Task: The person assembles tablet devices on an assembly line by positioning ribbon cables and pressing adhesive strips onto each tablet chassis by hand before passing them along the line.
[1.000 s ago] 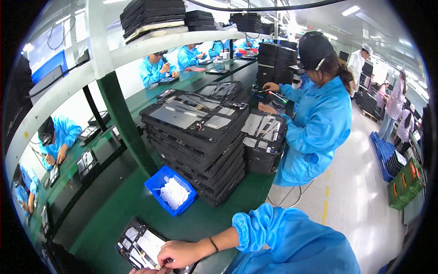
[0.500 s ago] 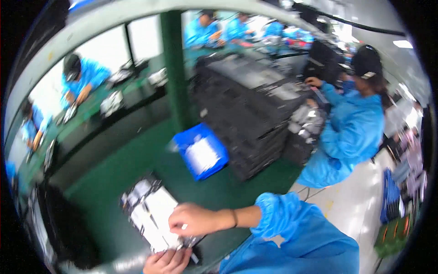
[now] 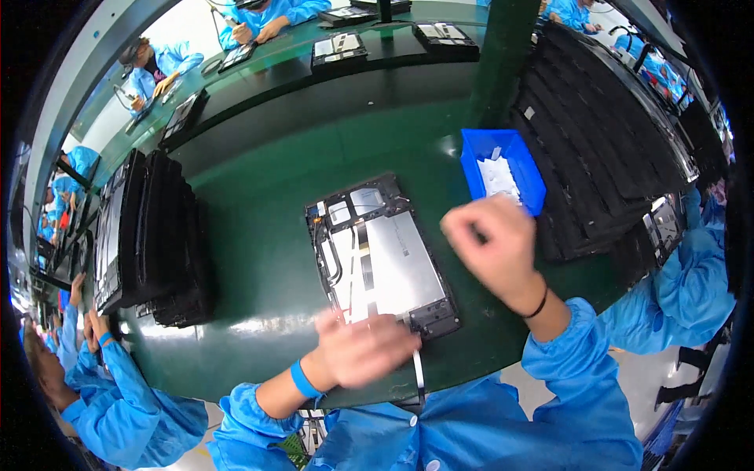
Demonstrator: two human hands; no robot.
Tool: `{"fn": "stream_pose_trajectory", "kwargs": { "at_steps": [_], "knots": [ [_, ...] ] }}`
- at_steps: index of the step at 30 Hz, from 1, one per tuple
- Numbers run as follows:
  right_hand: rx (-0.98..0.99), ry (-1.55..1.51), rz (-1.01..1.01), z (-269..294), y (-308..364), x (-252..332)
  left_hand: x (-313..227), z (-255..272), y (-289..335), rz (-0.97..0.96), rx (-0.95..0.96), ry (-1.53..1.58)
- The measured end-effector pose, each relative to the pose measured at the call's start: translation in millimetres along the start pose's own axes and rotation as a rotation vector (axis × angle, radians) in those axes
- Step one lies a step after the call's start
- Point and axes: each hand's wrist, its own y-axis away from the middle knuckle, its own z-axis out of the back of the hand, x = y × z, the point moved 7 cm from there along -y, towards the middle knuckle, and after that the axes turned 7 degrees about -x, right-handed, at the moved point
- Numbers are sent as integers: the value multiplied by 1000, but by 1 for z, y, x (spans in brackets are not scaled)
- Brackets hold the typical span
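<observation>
An opened tablet (image 3: 404, 263) with a large silver battery and a dark circuit-board end lies face down on the green table before me. My left hand (image 3: 367, 349), a little blurred, is spread flat over its near edge with the fingers stretched out. A narrow white strip (image 3: 419, 373) sticks out past that edge toward me. Right of the tablet, my right hand (image 3: 496, 239) is raised with thumb and forefinger curled into a pinch; anything between the tips is hidden. Just beyond it stands a blue bin (image 3: 475, 157) holding white pieces of paper or film.
Tall stacks of black trays stand at left (image 3: 169, 235) and right (image 3: 581, 157), opened devices on them. A raised black ledge (image 3: 275, 102) across the back carries more opened tablets (image 3: 338, 49). A green post (image 3: 499, 63) rises behind the bin. Co-workers in blue sit around.
My view has turned, putting the tablet nearer the middle. My right hand has lifted off the tablet toward the blue bin. My left hand's fingers have straightened over the near edge.
</observation>
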Motion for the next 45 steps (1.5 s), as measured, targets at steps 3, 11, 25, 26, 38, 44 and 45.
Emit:
{"fn": "stream_pose_trajectory", "kwargs": {
  "at_steps": [3, 11, 25, 26, 38, 44, 45],
  "knots": [
    [-110, 407, -12, 29, -15, -29, 53, -20, -11, 504, 22, 132],
    [124, 628, 67, 25, -13, -29, 82, -38, -1, 752, 60, 255],
    [595, -102, 36, -26, 65, 53, 88, -44, 11, 728, 71, 203],
    [585, -96, 31, -25, 65, 53, 88, -45, 11, 729, 75, 208],
    [575, -112, -51, -27, 66, 48, 87, -47, 11, 739, 110, 203],
    [565, -139, -81, -31, 67, 47, 86, -49, 10, 720, 149, 182],
    [559, -135, -84, -30, 66, 47, 86, -48, 9, 726, 159, 155]
  ]
}}
